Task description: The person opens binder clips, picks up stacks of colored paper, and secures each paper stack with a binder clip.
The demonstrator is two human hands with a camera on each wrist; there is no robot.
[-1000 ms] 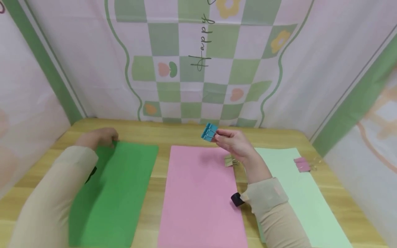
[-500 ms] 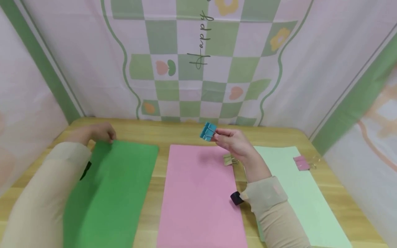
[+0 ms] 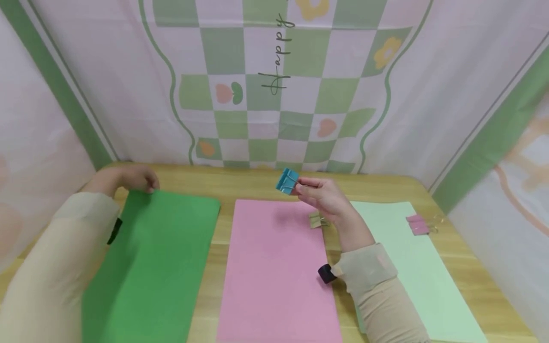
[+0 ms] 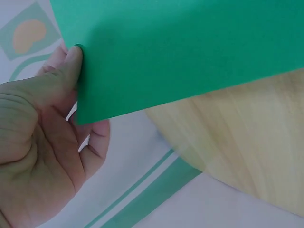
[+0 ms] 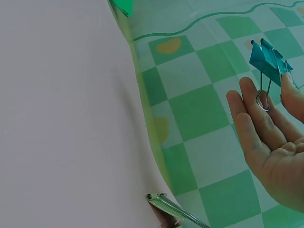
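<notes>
My left hand (image 3: 138, 178) pinches the far left corner of a dark green sheet of paper (image 3: 167, 257). In the left wrist view the thumb lies on top of the green sheet (image 4: 180, 52), with other fingers partly hidden beneath it. Above the far edge of a pink sheet (image 3: 274, 267), my right hand (image 3: 328, 200) holds a blue binder clip (image 3: 287, 181) in the air by its wire handles. The right wrist view shows the blue binder clip (image 5: 270, 59) between thumb and fingers, one wire loop standing over the fingers.
A yellowish binder clip (image 3: 316, 220) sits on the pink sheet's right edge. A pink binder clip (image 3: 417, 225) grips the right edge of a pale green sheet (image 3: 407, 267). The sheets lie on a wooden table (image 3: 210, 286) before a patterned curtain (image 3: 266, 128).
My left hand has shifted slightly left, and the dark green sheet's near left side has moved left with it. The right hand and blue binder clip have stayed almost still.
</notes>
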